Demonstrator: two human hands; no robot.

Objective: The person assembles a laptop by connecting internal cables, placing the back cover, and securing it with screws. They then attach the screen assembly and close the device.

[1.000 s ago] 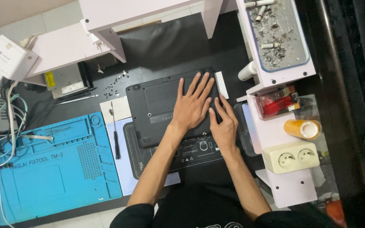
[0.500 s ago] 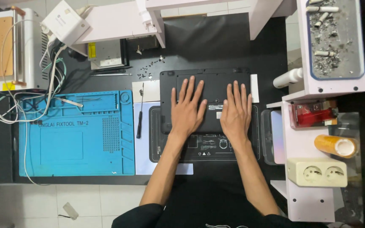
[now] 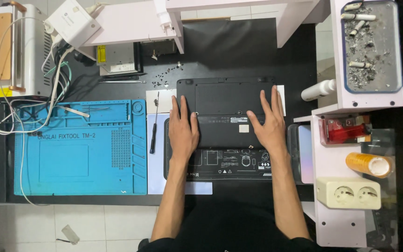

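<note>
Left hand [image 3: 183, 133], right hand [image 3: 269, 128]: fingers apart, flat on upturned black laptop [image 3: 227, 112] | black desk [image 3: 239, 51]; blue mat [image 3: 80, 147] left; white tiled floor [image 3: 85, 224] below

A screwdriver [image 3: 154, 125] and blue mat [image 3: 80, 147] crowd the left; a phone [image 3: 299, 154] blocks the right.

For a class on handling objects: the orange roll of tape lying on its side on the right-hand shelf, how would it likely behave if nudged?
The orange tape roll lies on its round side, so it would probably roll. It looks small and hollow-cored, likely light. The white shelf looks smooth, so little would stop it.
</note>
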